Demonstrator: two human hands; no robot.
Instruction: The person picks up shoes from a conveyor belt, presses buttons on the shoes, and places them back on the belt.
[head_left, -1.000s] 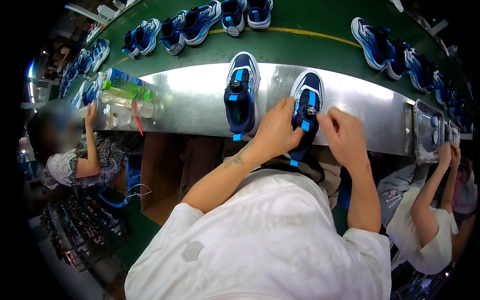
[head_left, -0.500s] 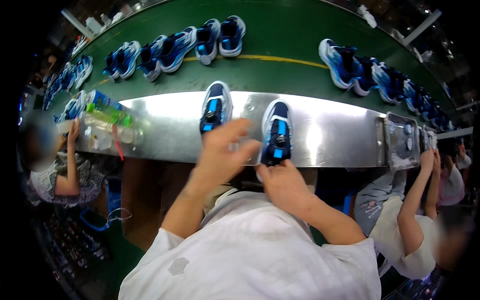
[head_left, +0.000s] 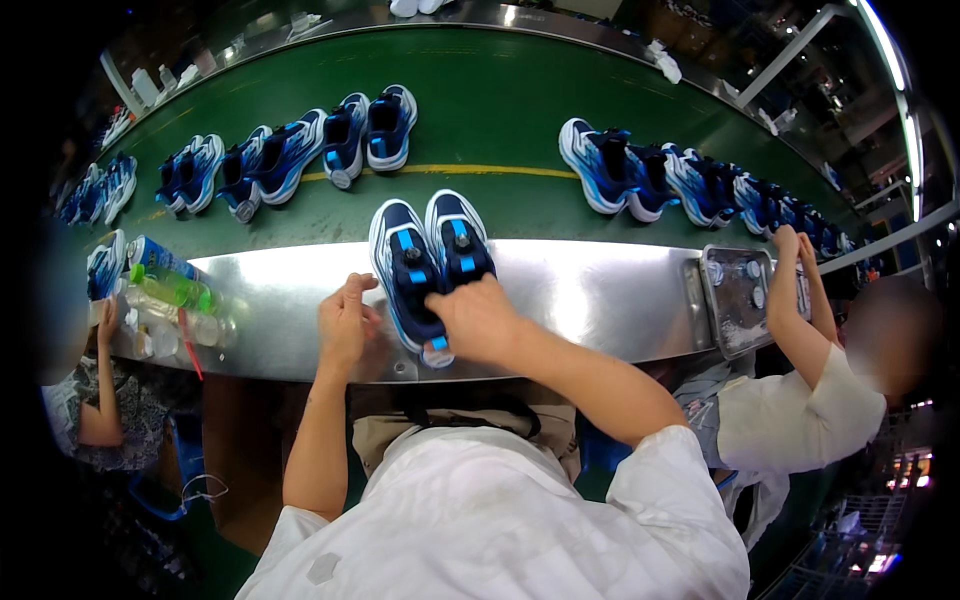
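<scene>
Two navy, white and light-blue sneakers, a left one (head_left: 403, 250) and a right one (head_left: 460, 225), stand side by side at the far edge of the steel bench top, toes pointing away from me. Each carries a round black dial on its bright-blue front strip. My right hand (head_left: 478, 318) is closed over their heel ends, its fingertips at the left sneaker's opening; the hand hides the back of the right sneaker. Just left of the pair, my left hand (head_left: 345, 325) is loosely bent, thumb and forefinger apart, with nothing in it.
The steel bench (head_left: 270, 300) borders a green conveyor belt (head_left: 480, 110) carrying more sneakers (head_left: 290, 155) at left and a row (head_left: 680, 185) at right. Bottles (head_left: 172, 285) stand at the bench's left end, a metal tray (head_left: 735, 300) at its right. Co-workers sit on both sides.
The two sneakers, apart before, are now together and farther left in view. My right hand has moved onto their heel ends; my left hand has drawn away to their left. The view has shifted.
</scene>
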